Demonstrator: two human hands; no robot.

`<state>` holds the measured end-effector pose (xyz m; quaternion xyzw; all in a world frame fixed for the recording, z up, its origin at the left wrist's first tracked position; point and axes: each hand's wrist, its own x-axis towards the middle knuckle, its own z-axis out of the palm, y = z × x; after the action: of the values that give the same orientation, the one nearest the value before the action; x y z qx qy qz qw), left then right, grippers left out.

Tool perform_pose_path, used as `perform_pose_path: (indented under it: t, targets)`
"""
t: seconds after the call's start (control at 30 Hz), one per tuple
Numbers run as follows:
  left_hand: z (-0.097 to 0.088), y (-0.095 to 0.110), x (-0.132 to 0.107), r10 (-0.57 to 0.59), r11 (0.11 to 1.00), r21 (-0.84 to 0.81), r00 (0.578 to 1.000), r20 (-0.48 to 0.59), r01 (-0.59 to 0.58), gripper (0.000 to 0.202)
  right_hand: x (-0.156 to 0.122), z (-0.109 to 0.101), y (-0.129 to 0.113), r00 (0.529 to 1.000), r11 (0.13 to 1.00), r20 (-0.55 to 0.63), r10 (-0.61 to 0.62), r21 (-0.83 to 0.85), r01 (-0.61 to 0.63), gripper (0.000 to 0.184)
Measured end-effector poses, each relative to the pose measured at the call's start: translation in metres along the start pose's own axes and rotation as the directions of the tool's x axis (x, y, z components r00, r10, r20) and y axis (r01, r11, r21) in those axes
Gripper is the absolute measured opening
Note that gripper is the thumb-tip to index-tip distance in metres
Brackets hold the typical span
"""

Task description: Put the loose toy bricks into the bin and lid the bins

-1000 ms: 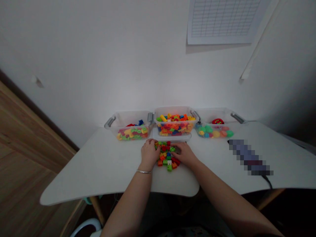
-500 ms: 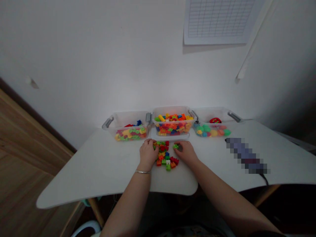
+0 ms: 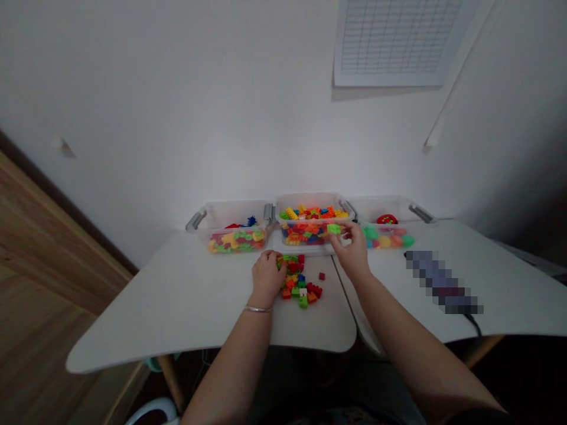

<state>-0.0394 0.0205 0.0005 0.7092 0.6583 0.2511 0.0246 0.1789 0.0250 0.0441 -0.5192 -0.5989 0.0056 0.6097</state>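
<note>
In my right hand (image 3: 353, 251) is a light green building block (image 3: 333, 228), pinched between thumb and fingers in front of the middle bin (image 3: 312, 245). My left hand (image 3: 268, 276) rests on the table, cupped against the left edge of a pile of building blocks (image 3: 296, 292); its thumb is apart from the curved fingers, and part of the pile is hidden behind it. The pile has red, orange, green, blue and white pieces. A single small red block (image 3: 322, 276) lies just right of the pile.
Several colourful blocks fill the middle bin. A clear left bin (image 3: 237, 241) holds linking pieces, and a right bin (image 3: 401, 203) holds round coloured toys. On the white table (image 3: 177, 301) at the right lies a blurred-out object (image 3: 438, 280) with a black cable.
My right hand has moved up and away from the pile toward the middle bin, carrying the light green block. The small red block is now visible. My left hand has stayed in place.
</note>
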Motion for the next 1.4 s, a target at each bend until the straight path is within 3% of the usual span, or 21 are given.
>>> perform_pose_path:
  t: [0.13, 0.37, 0.6, 0.8, 0.9, 1.0, 1.13, 1.27, 1.4]
  targets:
    - [-0.001, 0.0, -0.001, 0.002, 1.0, -0.001, 1.0, -0.003, -0.002, 0.026, 0.033, 0.005, -0.002, 0.998, 0.999, -0.06, 0.008, 0.043, -0.006, 0.022]
    - [0.001, -0.002, -0.001, 0.003, 1.0, 0.005, 1.0, -0.003, -0.003, 0.026, 0.072, 0.03, 0.011, 0.998, 0.996, 0.001, 0.066, 0.062, -0.066, 0.017]
    - [0.0, -0.002, -0.001, 0.014, 1.0, 0.002, 1.0, -0.019, -0.014, 0.026, 0.071, 0.033, 0.013, 0.99, 0.985, 0.136, -0.047, -0.161, 0.069, 0.032]
    - [0.0, -0.001, -0.001, 0.01, 1.0, 0.002, 1.0, -0.018, -0.01, 0.026, 0.057, 0.016, 0.005, 0.995, 0.996, 0.051, -0.09, -0.012, 0.091, 0.03]
    - [-0.001, -0.001, -0.001, 0.013, 1.0, 0.009, 1.0, -0.016, -0.013, 0.026, 0.041, 0.001, 0.002, 0.982, 0.986, 0.088, -0.168, 0.004, 0.168, 0.024]
    - [-0.001, -0.001, -0.001, 0.01, 1.0, 0.015, 1.0, -0.012, -0.01, 0.026, 0.022, -0.01, 0.006, 0.946, 0.983, 0.269, -0.183, 0.061, 0.173, 0.019]
    - [-0.001, 0.0, -0.001, 0.003, 1.0, 0.015, 1.0, -0.004, -0.003, 0.026, -0.006, -0.015, 0.02, 0.827, 0.999, 0.562, -0.019, 0.044, -0.007, 0.021]
    - [-0.001, 0.002, -0.001, 0.009, 1.0, 0.022, 1.0, -0.01, -0.009, 0.026, -0.032, -0.012, 0.032, 0.753, 0.997, 0.655, 0.07, -0.037, -0.061, 0.02]
    - [-0.001, 0.002, -0.001, 0.015, 0.999, 0.03, 1.0, -0.01, -0.015, 0.026, -0.052, -0.01, 0.039, 0.713, 0.997, 0.697, 0.078, -0.049, -0.061, 0.036]
